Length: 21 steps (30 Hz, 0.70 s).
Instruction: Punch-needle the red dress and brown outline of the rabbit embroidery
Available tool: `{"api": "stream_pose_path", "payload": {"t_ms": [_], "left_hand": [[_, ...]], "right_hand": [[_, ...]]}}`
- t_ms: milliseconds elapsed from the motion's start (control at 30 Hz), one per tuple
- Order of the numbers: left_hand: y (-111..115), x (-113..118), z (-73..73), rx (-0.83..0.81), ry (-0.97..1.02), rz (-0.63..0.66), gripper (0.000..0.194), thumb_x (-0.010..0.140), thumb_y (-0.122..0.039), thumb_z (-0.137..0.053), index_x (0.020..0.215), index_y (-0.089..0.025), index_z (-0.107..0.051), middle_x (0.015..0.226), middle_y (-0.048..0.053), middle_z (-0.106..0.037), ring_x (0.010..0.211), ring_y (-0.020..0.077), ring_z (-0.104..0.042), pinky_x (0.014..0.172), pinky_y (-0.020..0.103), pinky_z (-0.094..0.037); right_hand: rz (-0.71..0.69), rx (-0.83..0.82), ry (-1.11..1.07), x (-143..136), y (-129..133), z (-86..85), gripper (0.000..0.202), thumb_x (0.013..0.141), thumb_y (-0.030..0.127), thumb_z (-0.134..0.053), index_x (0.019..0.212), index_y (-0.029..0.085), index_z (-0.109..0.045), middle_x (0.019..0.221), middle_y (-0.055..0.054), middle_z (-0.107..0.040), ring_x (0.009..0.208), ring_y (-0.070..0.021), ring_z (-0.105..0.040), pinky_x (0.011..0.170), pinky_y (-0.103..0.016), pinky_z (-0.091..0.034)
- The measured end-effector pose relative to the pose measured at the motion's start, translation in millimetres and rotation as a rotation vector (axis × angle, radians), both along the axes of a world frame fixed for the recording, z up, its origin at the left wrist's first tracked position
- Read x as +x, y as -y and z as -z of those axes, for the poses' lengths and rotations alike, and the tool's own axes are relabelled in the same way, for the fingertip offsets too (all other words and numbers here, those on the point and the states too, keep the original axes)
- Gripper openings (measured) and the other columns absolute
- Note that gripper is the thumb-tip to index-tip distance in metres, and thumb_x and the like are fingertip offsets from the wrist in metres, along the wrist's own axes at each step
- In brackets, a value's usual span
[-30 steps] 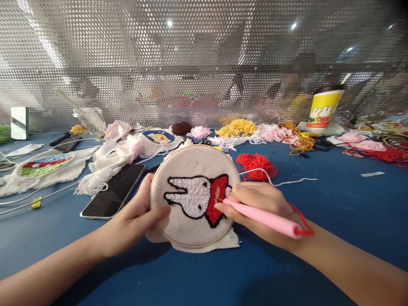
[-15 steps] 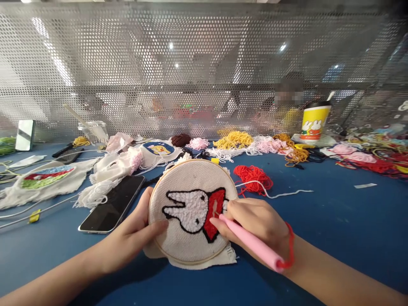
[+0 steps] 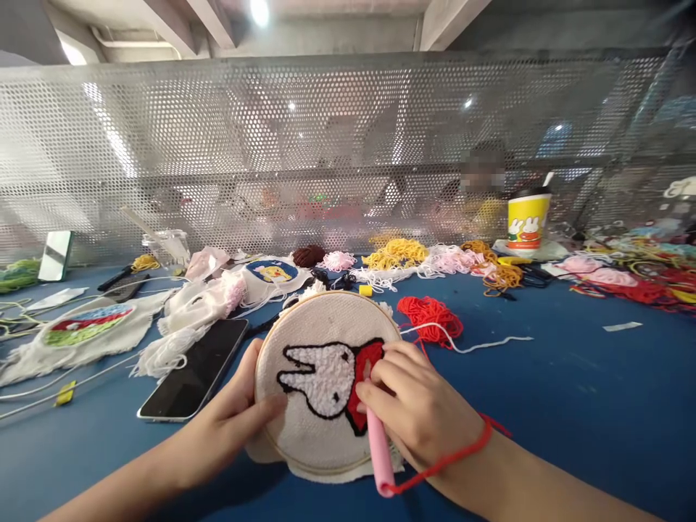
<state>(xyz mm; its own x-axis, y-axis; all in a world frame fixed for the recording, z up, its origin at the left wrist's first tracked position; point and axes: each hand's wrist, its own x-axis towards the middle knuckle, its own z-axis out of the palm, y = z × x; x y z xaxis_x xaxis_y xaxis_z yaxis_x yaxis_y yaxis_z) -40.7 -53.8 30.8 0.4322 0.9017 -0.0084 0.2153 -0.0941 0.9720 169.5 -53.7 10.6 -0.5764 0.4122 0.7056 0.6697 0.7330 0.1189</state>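
My left hand [image 3: 244, 409] grips the left rim of a round embroidery hoop [image 3: 309, 315], thumb on the front of the cloth. A white rabbit [image 3: 326, 373] outlined in black lies sideways on the cloth, with a red body part [image 3: 367, 362] partly filled. My right hand [image 3: 416, 399] is closed around a pink punch needle [image 3: 379, 449], its tip end at the red area; the tip itself is hidden by the fingers. Red yarn [image 3: 443, 462] leaves the tool's lower end and crosses my right wrist. Behind the hoop sits a red yarn pile [image 3: 432, 319].
A black phone [image 3: 196, 370] lies left of the hoop, beside white yarn [image 3: 166, 351] and a stitched cloth [image 3: 90, 326]. Along the back are yellow yarn [image 3: 396, 254], pink yarn and a yellow cup [image 3: 527, 221]. A perforated metal screen [image 3: 337, 145] stands behind the blue table [image 3: 544, 391].
The punch needle has swung from slanting right to nearly upright, its lower end now further left. My right hand has turned with it, and the view has tilted up slightly.
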Motion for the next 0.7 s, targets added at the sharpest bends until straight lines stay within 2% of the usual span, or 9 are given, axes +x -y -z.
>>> {"api": "stream_pose_path", "payload": {"t_ms": [67,167,233,400,500,600,700], "left_hand": [[0,1,0.4,-0.013,0.027,-0.021,0.043,0.079,-0.029,-0.043,0.118,-0.028,-0.025,0.117,-0.001,-0.046,0.113,0.0204,-0.037,0.091,0.028,-0.035],[0,1,0.9,-0.001,0.019,-0.024,0.043,0.078,-0.029,-0.043,0.118,-0.029,-0.027,0.118,-0.002,-0.046,0.114,0.0200,-0.035,0.092,0.028,-0.034],[0,0,1.6,0.008,-0.013,-0.023,0.046,0.078,-0.030,-0.044,0.120,-0.029,-0.026,0.119,-0.001,-0.044,0.113,0.0209,-0.035,0.092,0.029,-0.034],[-2,-1,5.8,-0.012,-0.028,-0.099,0.049,0.076,-0.036,-0.045,0.120,-0.029,-0.026,0.114,-0.001,-0.048,0.107,0.0241,-0.042,0.088,0.033,-0.039],[-2,-2,8.6,-0.018,-0.037,-0.073,0.051,0.076,-0.037,-0.046,0.122,-0.032,-0.024,0.118,-0.001,-0.047,0.111,0.0248,-0.039,0.090,0.032,-0.039],[-3,-6,12.8,-0.068,-0.049,-0.038,0.059,0.075,-0.041,-0.045,0.125,-0.037,-0.015,0.128,-0.004,-0.039,0.115,0.0264,-0.037,0.090,0.035,-0.039],[-3,-13,20.8,-0.109,-0.097,-0.072,0.072,0.074,-0.044,-0.045,0.128,-0.036,0.001,0.135,-0.003,-0.029,0.119,0.0287,-0.031,0.093,0.038,-0.037]], "right_hand": [[-0.018,-0.054,0.009,1,2,-4.3,0.027,0.074,0.004,-0.035,0.060,0.013,-0.056,0.055,-0.004,-0.046,0.058,-0.0142,-0.040,0.070,-0.037,-0.041],[-0.045,-0.215,0.025,3,5,-9.0,0.022,0.074,0.007,-0.036,0.067,0.013,-0.056,0.062,-0.005,-0.048,0.064,-0.0154,-0.042,0.072,-0.037,-0.041],[-0.055,-0.264,0.022,3,4,-8.8,0.020,0.073,0.008,-0.037,0.066,0.013,-0.054,0.062,-0.004,-0.048,0.064,-0.0149,-0.042,0.074,-0.037,-0.040],[-0.044,-0.191,-0.048,2,-1,-0.4,0.021,0.077,0.011,-0.036,0.061,0.013,-0.050,0.056,-0.002,-0.048,0.056,-0.0124,-0.041,0.073,-0.036,-0.039],[-0.062,-0.142,-0.074,3,-5,3.6,0.022,0.079,0.016,-0.038,0.060,0.014,-0.050,0.054,-0.001,-0.049,0.054,-0.0122,-0.042,0.072,-0.036,-0.040],[-0.088,-0.134,-0.092,5,-8,6.8,0.024,0.080,0.018,-0.040,0.058,0.014,-0.050,0.051,-0.001,-0.048,0.053,-0.0120,-0.043,0.073,-0.037,-0.041],[-0.118,-0.114,-0.161,7,-11,11.8,0.028,0.081,0.017,-0.037,0.059,0.015,-0.053,0.050,0.000,-0.047,0.052,-0.0113,-0.043,0.077,-0.036,-0.042]]}}
